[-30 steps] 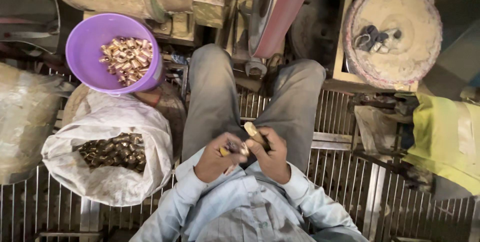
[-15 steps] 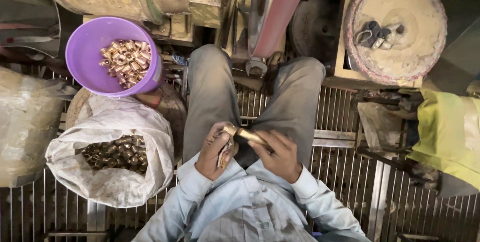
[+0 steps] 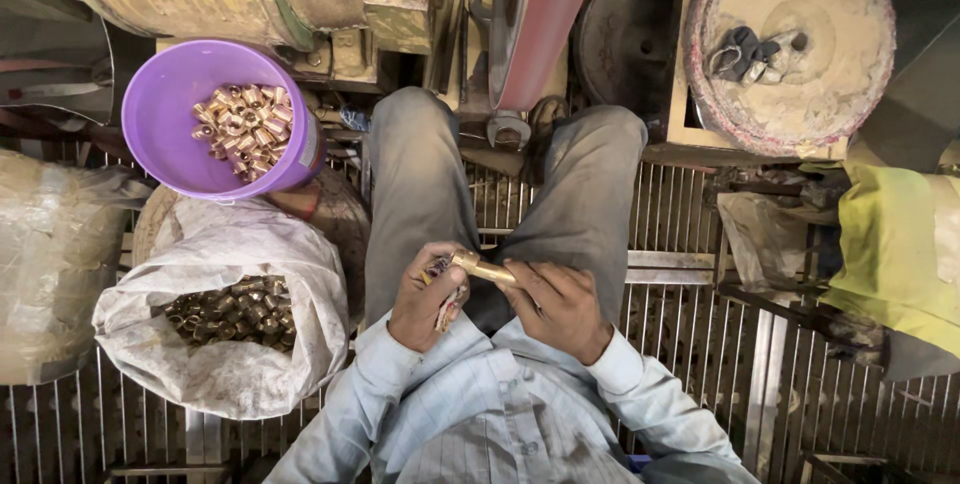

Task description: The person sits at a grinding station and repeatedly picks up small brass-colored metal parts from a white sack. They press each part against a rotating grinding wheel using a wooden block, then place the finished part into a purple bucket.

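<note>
Both hands [image 3: 495, 299] hold brass fitting [image 3: 482, 268] horizontal, axis left-right.

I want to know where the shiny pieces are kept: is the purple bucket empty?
No, the purple bucket holds a heap of shiny brass-coloured fittings on its right side.

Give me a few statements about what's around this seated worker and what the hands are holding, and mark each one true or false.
1. Both hands, left hand and right hand, hold a brass rod. True.
2. The purple bucket is empty. False: it holds shiny brass fittings.
3. The white sack lies open with darker metal pieces inside. True.
4. The sack is on the person's right. False: it is on the left.
</note>
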